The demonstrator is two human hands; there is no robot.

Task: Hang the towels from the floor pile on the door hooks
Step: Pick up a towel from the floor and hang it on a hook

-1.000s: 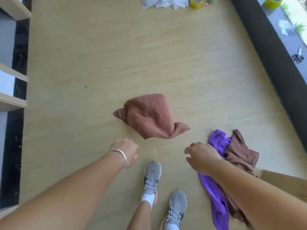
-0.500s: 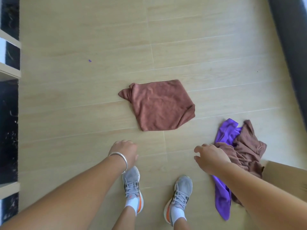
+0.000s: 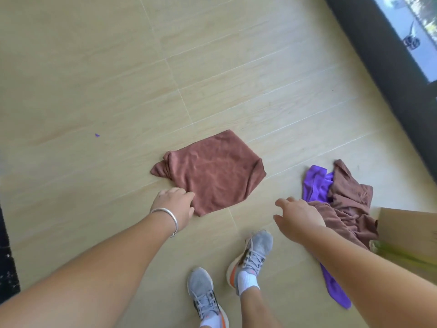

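Note:
A brown towel point(image 3: 212, 174) lies spread flat on the wooden floor, mid-frame. My left hand point(image 3: 173, 203), with a silver bangle on the wrist, reaches its near-left corner; the loosely curled fingertips touch the edge of the cloth, and no grip shows. My right hand point(image 3: 299, 217) hovers to the right of that towel with fingers spread, holding nothing. Just beyond it lies the floor pile: a purple towel point(image 3: 315, 183) under a crumpled brown towel point(image 3: 347, 197). No door hooks are in view.
A cardboard box point(image 3: 409, 230) stands at the right edge beside the pile. A dark window frame point(image 3: 383, 67) runs along the upper right. My two grey shoes point(image 3: 254, 252) stand on the floor near the bottom. Dark furniture edges the lower left.
The brown towel has dropped and settled flat on the floor. My left hand has moved forward onto its near corner, and my right hand has spread its fingers. The view has swung.

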